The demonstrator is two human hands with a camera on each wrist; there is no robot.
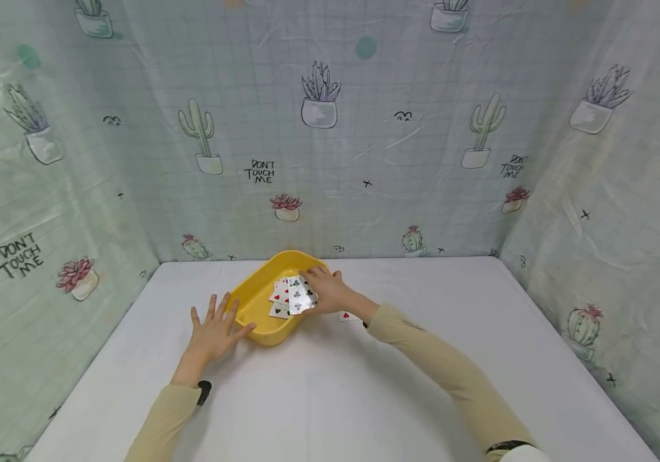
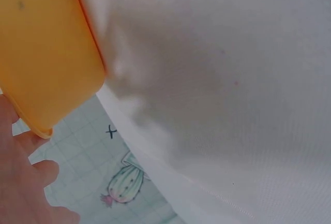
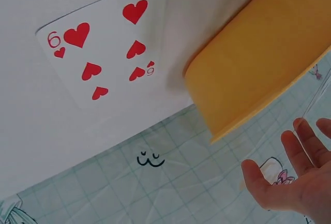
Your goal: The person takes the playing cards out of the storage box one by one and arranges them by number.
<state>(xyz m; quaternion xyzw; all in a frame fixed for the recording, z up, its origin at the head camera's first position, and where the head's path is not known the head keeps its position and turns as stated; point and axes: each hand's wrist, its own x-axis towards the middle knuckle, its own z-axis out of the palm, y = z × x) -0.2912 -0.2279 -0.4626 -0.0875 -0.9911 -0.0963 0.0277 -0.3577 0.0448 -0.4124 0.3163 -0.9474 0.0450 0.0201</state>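
Resting the left hand (image 1: 212,337), with fingers straight and spread, against the rim of the yellow plastic tray (image 1: 257,308). Having loose playing cards (image 1: 277,294), hearts among them, just left of the right-hand grip, on the tray's floor. Pinching a clubs card (image 1: 297,299) over them in the right hand (image 1: 331,293). Holding the right wrist above a face-up six of hearts (image 3: 103,53), right of that grip.

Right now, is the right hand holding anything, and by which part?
In the head view, the right hand holds a clubs card by its right side.
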